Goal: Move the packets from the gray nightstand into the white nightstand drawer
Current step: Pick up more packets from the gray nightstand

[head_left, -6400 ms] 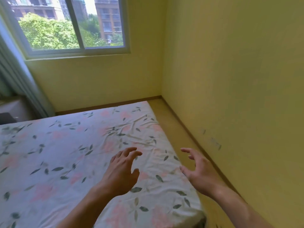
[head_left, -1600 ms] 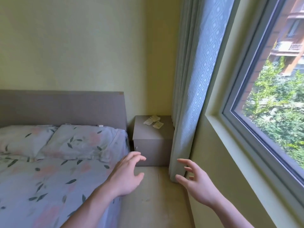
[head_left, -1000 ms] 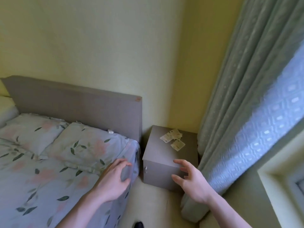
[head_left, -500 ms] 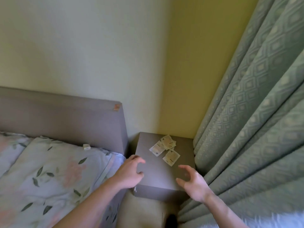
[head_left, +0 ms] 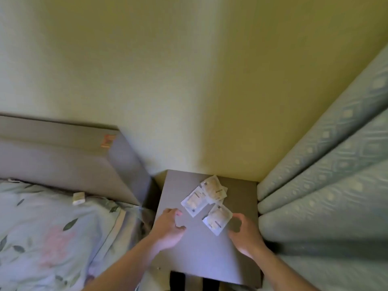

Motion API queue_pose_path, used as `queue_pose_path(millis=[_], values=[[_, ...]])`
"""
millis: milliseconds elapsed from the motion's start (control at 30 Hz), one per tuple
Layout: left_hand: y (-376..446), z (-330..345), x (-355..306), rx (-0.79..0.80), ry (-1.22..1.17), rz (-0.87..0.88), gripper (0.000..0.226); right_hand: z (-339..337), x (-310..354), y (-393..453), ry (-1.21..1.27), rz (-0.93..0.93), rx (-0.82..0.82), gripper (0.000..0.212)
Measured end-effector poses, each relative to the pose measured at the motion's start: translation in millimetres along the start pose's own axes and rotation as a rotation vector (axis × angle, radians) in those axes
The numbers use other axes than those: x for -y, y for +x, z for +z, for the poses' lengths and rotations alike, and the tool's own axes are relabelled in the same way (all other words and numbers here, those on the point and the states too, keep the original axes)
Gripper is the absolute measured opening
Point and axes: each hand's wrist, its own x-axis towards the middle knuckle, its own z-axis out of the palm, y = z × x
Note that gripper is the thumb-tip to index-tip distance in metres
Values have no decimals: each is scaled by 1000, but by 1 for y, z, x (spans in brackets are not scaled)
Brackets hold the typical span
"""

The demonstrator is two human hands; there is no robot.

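Observation:
The gray nightstand (head_left: 201, 253) stands in the corner between the bed and the curtain. Several pale, flat packets lie on its top: one near packet (head_left: 217, 219), a left packet (head_left: 194, 201), and a far packet (head_left: 213, 186) overlapping others. My left hand (head_left: 168, 228) hovers over the nightstand's left side, fingers loosely curled, holding nothing, just left of the packets. Over the right side is my right hand (head_left: 244, 234), fingers spread and curved, its fingertips close to the near packet and gripping nothing. The white nightstand is out of view.
A gray headboard (head_left: 63, 156) and a floral pillow (head_left: 52, 238) fill the left. A small white box (head_left: 78, 198) lies on the pillow by the headboard. A green patterned curtain (head_left: 325, 185) hangs against the nightstand's right side. Yellow walls (head_left: 168, 80) meet behind the nightstand.
I have walked up to the gray nightstand, and the view now looks down on its top. Both hands have moved forward over it, close to the packets.

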Motion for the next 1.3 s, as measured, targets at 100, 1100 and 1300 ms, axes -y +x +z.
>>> queue_pose_path(millis=[100, 1100, 1300], values=[[67, 25, 3, -3, 25, -44, 54, 15, -12, 50, -24, 24, -19, 58], [244, 84, -35, -211, -477, 86, 7, 108, -90, 186, 42, 188, -254, 49], [267, 109, -45, -156, -79, 52, 43, 97, -109, 185, 16, 261, -219, 40]])
